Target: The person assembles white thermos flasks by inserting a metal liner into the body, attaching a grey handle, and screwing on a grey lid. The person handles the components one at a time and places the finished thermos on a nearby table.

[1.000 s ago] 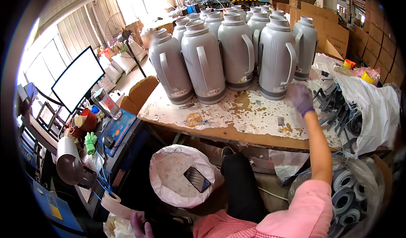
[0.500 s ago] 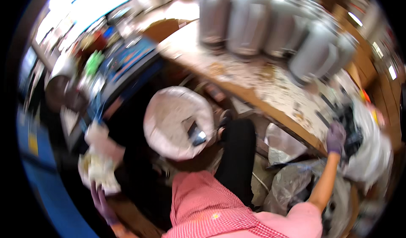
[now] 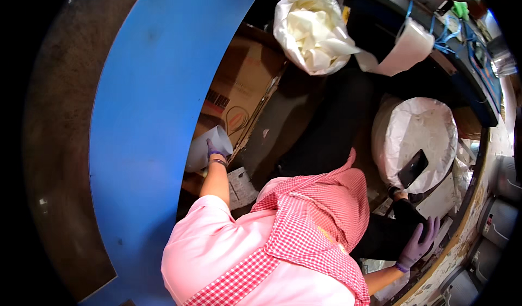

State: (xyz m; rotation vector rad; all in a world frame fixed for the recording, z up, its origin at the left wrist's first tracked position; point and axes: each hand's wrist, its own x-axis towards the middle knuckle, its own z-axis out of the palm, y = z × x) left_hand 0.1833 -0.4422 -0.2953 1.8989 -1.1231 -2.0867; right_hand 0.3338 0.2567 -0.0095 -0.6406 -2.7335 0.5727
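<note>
Left hand point(image 3: 216, 152), purple glove, reaches down by the cardboard box point(image 3: 239, 88) beside the blue floor strip point(image 3: 147, 115) and is closed around a white sheet point(image 3: 204, 145), fingers curled over its upper edge. Right hand point(image 3: 418, 243), also gloved, lies open with fingers spread flat on the dark trouser knee point(image 3: 389, 235), holding nothing, near the worn bench point(image 3: 462, 240) edge. A phone point(image 3: 412, 168) lies on a white-lined round bin point(image 3: 416, 132). A bag of white paper point(image 3: 312, 28) sits above.
</note>
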